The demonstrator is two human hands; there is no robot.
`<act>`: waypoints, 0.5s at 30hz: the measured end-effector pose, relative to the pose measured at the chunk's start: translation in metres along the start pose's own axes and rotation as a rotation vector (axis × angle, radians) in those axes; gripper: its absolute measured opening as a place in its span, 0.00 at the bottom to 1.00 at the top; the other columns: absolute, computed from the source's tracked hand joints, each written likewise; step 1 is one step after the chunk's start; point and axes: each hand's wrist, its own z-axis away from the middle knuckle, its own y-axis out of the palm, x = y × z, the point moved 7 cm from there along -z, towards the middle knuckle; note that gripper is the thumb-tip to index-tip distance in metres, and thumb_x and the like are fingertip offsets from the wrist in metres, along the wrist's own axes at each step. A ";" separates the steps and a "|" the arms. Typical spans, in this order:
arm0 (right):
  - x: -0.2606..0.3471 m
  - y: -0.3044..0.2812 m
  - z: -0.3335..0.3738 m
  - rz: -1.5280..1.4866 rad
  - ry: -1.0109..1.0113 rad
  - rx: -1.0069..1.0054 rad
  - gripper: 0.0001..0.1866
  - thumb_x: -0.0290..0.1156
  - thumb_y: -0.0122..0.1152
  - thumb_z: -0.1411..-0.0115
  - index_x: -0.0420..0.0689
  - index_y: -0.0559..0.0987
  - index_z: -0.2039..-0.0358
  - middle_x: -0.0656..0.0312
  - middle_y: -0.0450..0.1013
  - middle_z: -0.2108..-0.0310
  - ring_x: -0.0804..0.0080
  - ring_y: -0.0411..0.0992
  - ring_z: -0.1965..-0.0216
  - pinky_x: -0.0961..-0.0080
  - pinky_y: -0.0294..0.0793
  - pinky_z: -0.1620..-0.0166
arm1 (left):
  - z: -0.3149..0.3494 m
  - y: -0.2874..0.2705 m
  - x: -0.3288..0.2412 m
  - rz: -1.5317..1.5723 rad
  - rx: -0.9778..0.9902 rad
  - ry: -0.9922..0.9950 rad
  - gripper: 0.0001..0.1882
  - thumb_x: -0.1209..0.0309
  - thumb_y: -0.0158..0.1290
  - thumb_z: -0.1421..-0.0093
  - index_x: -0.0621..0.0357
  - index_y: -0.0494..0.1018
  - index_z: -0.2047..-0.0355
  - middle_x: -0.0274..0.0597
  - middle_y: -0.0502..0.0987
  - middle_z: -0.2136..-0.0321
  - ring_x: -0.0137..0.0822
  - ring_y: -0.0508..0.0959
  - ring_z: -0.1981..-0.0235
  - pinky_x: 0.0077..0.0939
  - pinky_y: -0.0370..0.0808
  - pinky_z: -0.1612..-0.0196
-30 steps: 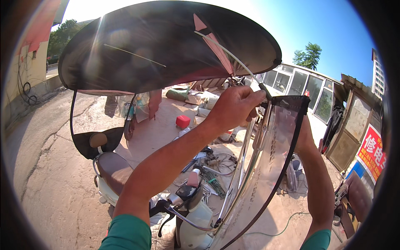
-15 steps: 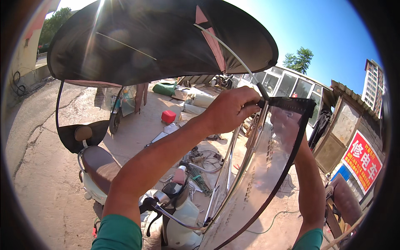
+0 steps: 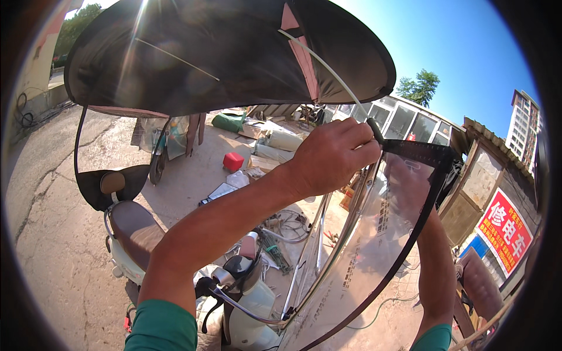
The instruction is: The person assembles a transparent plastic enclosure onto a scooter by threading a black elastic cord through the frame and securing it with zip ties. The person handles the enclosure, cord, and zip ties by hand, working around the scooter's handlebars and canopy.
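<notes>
Sunlit concrete [image 3: 52, 251] spreads beneath a pale scooter [image 3: 256, 305], whose front edge carries a slanting metal frame [image 3: 363, 196] and a clear sheet [image 3: 374, 245] with black edging [image 3: 418, 150]. Above, a dark canopy [image 3: 211, 52] arches over the scooter, a thin rod [image 3: 345, 86] running from its underside to a black sleeve [image 3: 374, 130] at the frame's head. The left hand's grip [image 3: 336, 155] is curled closed around that head, just below the sleeve. The right hand's grip [image 3: 410, 190] shows only blurred through the sheet, near its upper corner; I cannot tell whether it holds anything. Should the left slacken, the bent rod could spring loose and the canopy sag; hard pulling at the corner might crease the sheet.
</notes>
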 end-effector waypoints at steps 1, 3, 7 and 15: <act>0.006 0.002 0.000 0.013 0.005 -0.025 0.14 0.39 0.59 0.30 0.42 0.81 0.54 0.63 0.74 0.61 0.77 0.70 0.66 0.75 0.73 0.60 | 0.001 -0.001 0.000 0.011 -0.017 -0.016 0.11 0.78 0.64 0.46 0.58 0.74 0.64 0.41 0.75 0.66 0.46 0.80 0.65 0.39 0.77 0.65; 0.007 0.002 0.000 -0.022 0.040 -0.041 0.14 0.40 0.59 0.30 0.42 0.81 0.58 0.65 0.74 0.64 0.80 0.68 0.69 0.75 0.72 0.63 | 0.000 -0.003 0.000 0.039 -0.061 -0.052 0.10 0.79 0.63 0.45 0.57 0.75 0.64 0.41 0.75 0.66 0.45 0.80 0.65 0.38 0.77 0.65; 0.012 0.009 0.006 -0.379 0.156 -0.052 0.11 0.37 0.58 0.28 0.41 0.79 0.61 0.67 0.72 0.68 0.81 0.67 0.71 0.78 0.67 0.68 | 0.010 0.007 0.025 0.471 0.096 -0.652 0.06 0.71 0.60 0.37 0.59 0.76 0.63 0.39 0.78 0.69 0.34 0.81 0.71 0.31 0.77 0.69; 0.028 0.015 0.004 -0.146 0.147 -0.053 0.05 0.30 0.61 0.29 0.43 0.79 0.61 0.73 0.68 0.73 0.87 0.63 0.75 0.83 0.61 0.73 | 0.021 0.027 0.034 0.923 0.401 -1.258 0.16 0.61 0.56 0.30 0.64 0.76 0.60 0.39 0.81 0.72 0.27 0.80 0.76 0.24 0.76 0.73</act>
